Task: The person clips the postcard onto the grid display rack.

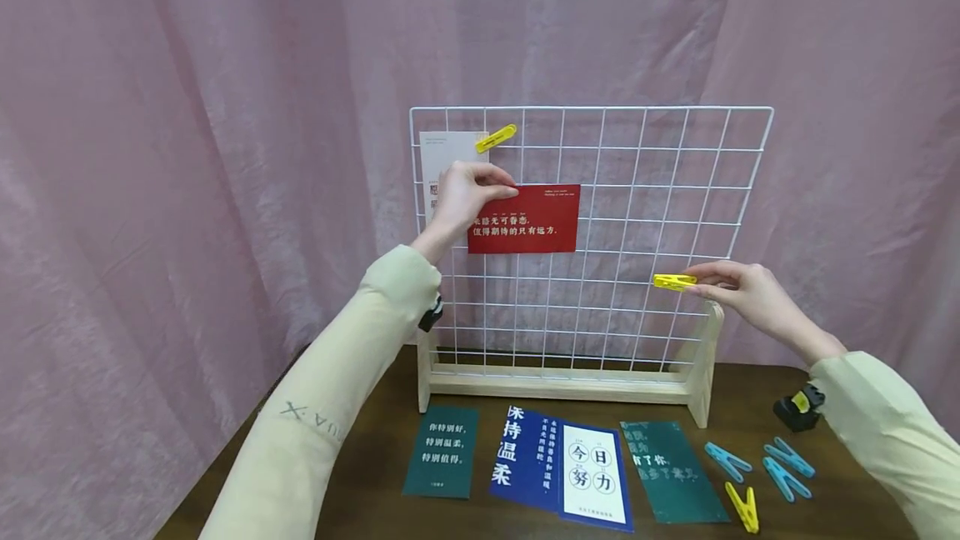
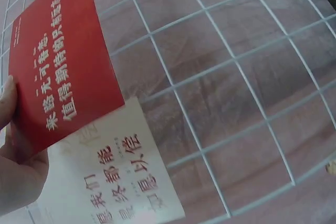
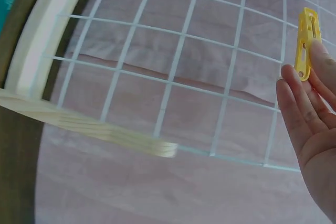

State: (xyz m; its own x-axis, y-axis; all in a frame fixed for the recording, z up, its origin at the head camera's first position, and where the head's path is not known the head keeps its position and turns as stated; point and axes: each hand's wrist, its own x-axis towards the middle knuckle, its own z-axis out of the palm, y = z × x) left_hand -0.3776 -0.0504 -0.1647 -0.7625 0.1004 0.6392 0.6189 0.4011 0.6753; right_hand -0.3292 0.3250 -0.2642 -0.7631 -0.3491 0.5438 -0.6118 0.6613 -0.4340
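So the left hand (image 1: 467, 196) has the red card (image 1: 536, 219) pinched by its ten-o'clock corner, grip closed right down on the edge — my guess is that keeps most of the printing in view and the card steady against the white wire grid (image 1: 603, 108). From there, the right hand (image 1: 750, 294) is out toward four o'clock, fingertips pinching a yellow clip (image 1: 673, 282) by one end, presumably to leave the biting end free toward nine. Can't tell if it's squeezed open.

Awkward bit: red card and left hand both cover part of a white card (image 1: 453, 140), which has a second yellow clip (image 1: 497, 138) at its one-o'clock corner. Wooden stand (image 1: 555, 386) at six o'clock on the bench (image 1: 360, 482), printed cards (image 1: 442, 450) in front — loose blue clips (image 1: 786, 479) around five.
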